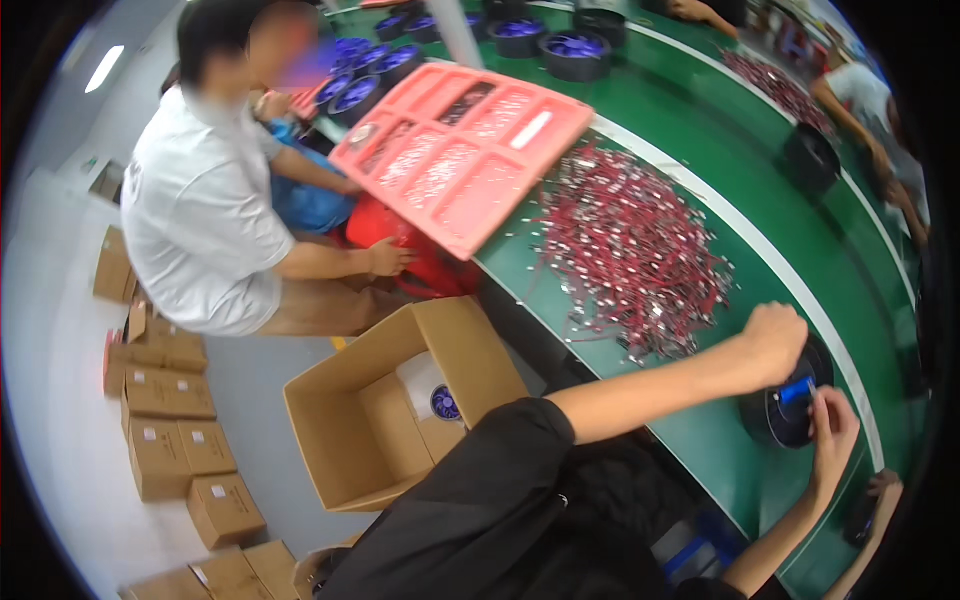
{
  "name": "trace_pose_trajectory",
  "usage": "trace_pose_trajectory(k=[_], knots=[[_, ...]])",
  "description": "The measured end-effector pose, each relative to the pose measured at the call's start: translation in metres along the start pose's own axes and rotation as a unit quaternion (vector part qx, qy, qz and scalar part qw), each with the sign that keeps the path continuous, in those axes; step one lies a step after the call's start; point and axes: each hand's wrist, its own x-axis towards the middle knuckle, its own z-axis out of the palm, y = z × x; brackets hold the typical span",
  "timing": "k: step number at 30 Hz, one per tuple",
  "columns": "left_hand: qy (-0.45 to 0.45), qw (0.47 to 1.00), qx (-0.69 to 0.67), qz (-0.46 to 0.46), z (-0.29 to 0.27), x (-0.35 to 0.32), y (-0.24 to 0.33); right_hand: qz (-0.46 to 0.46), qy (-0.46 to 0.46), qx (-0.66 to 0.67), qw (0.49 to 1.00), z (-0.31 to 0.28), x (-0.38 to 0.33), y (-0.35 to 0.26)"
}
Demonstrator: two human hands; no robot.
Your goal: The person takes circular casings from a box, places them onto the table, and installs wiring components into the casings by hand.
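Observation:
Above the near part of a black round housing [765,415], my left hand [775,345] is closed into a fist; what it holds, if anything, is hidden. My right hand [835,425] pinches the end of a small shiny blue part [797,390] that lies over the housing's open inside. The housing rests on the green work surface, partly covered by my left hand. Beside my left forearm spreads a big pile of red and black wires with white connectors [640,250].
A pink compartment tray [490,190] with small parts lies beyond the wires. An open cardboard box [345,440] holding a purple fan [445,402] stands left of the table. A co-worker [220,210] is at the far left; another person's hand [882,487] is at right. Purple-bladed fans [575,52] line the back.

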Motion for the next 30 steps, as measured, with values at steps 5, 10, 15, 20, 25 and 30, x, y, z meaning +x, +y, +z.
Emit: trace_pose_trajectory(k=[5, 10, 15, 20, 25, 30], knots=[[-0.019, 0.999, 0.001, -0.048, -0.044, -0.041, -0.013, 0.04, -0.073, -0.004, 0.997, 0.047, 0.026, -0.046], [0.008, 0.997, -0.061, -0.038, -0.053, -0.085, -0.003, 0.077, -0.126, 0.001, 0.989, 0.052, 0.026, -0.066], [-0.009, 0.993, -0.069, -0.099, -0.058, -0.1, 0.01, 0.06, -0.187, 0.0, 0.98, 0.06, 0.025, -0.065], [0.027, 0.995, 0.031, -0.096, -0.057, -0.108, 0.015, 0.068, -0.206, -0.026, 0.976, 0.074, 0.034, -0.073], [0.056, 0.993, -0.018, -0.098, -0.047, -0.098, 0.005, 0.044, -0.098, -0.039, 0.993, 0.089, 0.025, -0.063], [0.073, 0.992, -0.054, -0.091, -0.045, -0.096, 0.002, -0.122, -0.023, -0.107, 0.987, 0.094, 0.015, -0.057]])
